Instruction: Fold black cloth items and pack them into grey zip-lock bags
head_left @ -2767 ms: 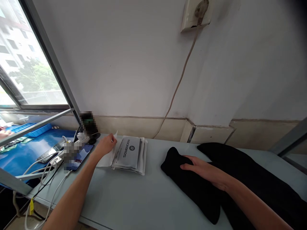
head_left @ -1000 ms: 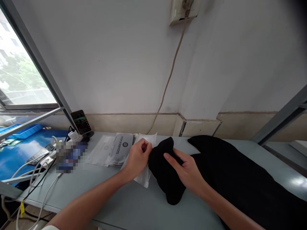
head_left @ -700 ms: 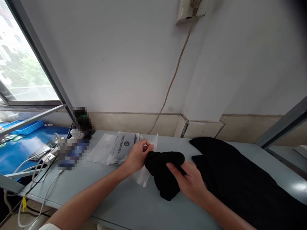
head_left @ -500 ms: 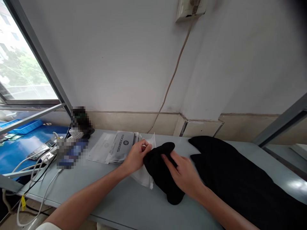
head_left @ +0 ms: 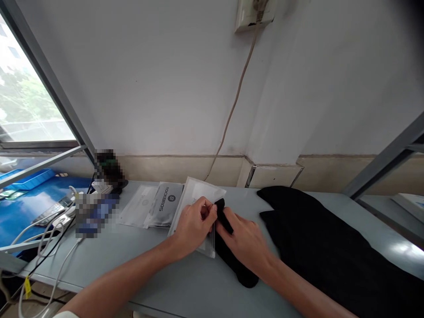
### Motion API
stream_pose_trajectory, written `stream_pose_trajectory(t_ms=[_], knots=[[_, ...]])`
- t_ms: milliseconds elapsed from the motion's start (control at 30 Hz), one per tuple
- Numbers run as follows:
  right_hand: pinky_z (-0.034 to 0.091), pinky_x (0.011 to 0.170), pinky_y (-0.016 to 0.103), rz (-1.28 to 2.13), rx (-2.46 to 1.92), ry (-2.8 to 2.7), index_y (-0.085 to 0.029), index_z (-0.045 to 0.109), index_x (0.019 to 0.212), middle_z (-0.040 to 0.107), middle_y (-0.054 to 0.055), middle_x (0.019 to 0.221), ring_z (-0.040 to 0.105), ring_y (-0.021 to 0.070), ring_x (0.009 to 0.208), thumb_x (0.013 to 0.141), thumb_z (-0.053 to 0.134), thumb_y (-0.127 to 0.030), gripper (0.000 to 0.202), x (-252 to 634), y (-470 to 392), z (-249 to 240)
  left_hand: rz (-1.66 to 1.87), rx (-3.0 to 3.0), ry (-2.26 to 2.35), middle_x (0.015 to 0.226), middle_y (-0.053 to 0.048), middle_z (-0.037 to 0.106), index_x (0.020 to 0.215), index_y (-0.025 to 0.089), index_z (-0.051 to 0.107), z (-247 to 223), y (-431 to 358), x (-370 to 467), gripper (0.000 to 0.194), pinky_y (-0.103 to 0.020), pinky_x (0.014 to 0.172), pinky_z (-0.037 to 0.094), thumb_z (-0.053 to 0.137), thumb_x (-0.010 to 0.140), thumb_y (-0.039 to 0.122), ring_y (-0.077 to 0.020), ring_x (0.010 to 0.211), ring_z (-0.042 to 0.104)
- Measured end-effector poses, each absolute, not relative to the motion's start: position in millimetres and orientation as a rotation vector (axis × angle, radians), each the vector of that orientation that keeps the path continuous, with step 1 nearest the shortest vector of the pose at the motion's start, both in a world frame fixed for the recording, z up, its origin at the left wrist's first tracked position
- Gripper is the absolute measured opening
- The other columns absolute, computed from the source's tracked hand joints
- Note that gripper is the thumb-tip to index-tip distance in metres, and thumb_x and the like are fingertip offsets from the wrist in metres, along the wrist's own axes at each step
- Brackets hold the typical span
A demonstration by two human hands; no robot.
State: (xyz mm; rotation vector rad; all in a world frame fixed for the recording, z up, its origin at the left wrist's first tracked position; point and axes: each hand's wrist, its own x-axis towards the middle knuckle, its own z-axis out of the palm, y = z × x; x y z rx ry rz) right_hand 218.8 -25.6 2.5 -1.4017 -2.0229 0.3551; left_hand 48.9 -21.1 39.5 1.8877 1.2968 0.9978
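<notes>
A frosted plastic zip bag (head_left: 198, 190) lies on the table at the middle, its zip edge facing the black fabric. My left hand (head_left: 195, 223) is closed in a pinch at that edge. Folded black fabric (head_left: 236, 267) is gripped in my right hand (head_left: 247, 238), with one end up against the bag's mouth and the other reaching toward me. Whether any of it is inside the bag, I cannot tell. Left of the bag lie a stack of bagged grey packets printed ROCKBROS (head_left: 170, 205) and another frosted bag (head_left: 141, 205).
More black fabric (head_left: 318, 238) is spread over the right side of the grey table (head_left: 159, 274). White cables (head_left: 58, 247) and a power strip crowd the left end, near blurred items. A beige cord (head_left: 235, 99) hangs from the wall socket (head_left: 253, 15). Metal posts frame both sides.
The bag now shows more fully and sits further right under my left hand. The black fabric has been turned narrower, and both hands have come closer together at the bag's edge.
</notes>
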Motion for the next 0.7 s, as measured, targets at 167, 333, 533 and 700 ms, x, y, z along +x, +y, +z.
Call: stream_pose_trajectory(t_ms=[167, 333, 533, 700], knots=[[0.043, 0.058, 0.027, 0.911, -1.123, -1.874, -0.024, 0.055, 0.073, 0.063, -0.002, 0.068, 0.056, 0.0175, 0.062, 0.096, 0.048, -0.031, 0.025, 221, -22, 2, 0.954, 2.206, 1.23, 0.06, 0.005, 0.058, 0.085, 0.022, 0.056, 27, -29, 51, 0.024, -0.024, 0.053, 0.034, 0.049, 0.104, 0.035, -0.0124, 0.052, 0.052], [0.055, 0.08, 0.034, 1.104, -0.937, -1.72, -0.022, 0.072, 0.088, 0.076, 0.003, 0.092, 0.068, 0.0237, 0.088, 0.089, 0.057, -0.024, 0.016, 221, -15, -3, 1.007, 2.665, 1.03, 0.07, 0.001, 0.064, 0.093, 0.02, 0.062, 21, -29, 50, 0.026, -0.028, 0.059, 0.04, 0.048, 0.108, 0.035, -0.0152, 0.062, 0.058], [0.058, 0.095, 0.041, 1.33, -0.943, -1.299, -0.025, 0.074, 0.117, 0.08, 0.006, 0.113, 0.072, 0.0317, 0.111, 0.088, 0.074, -0.055, 0.042, 225, -17, 14, 1.139, 2.774, 1.261, 0.139, -0.009, 0.058, 0.117, 0.028, 0.067, 53, -15, 29, 0.021, -0.049, 0.104, 0.041, 0.048, 0.107, 0.026, -0.0284, 0.123, 0.055], [0.063, 0.086, 0.043, 1.458, -1.024, -1.002, -0.026, 0.076, 0.115, 0.083, 0.006, 0.105, 0.076, 0.0335, 0.101, 0.08, 0.081, -0.054, 0.045, 231, -17, 19, 1.05, 1.932, 1.408, 0.142, -0.014, 0.06, 0.146, 0.028, 0.049, 65, 8, -3, 0.063, -0.045, 0.093, 0.055, 0.067, 0.094, 0.058, -0.0319, 0.123, 0.062]])
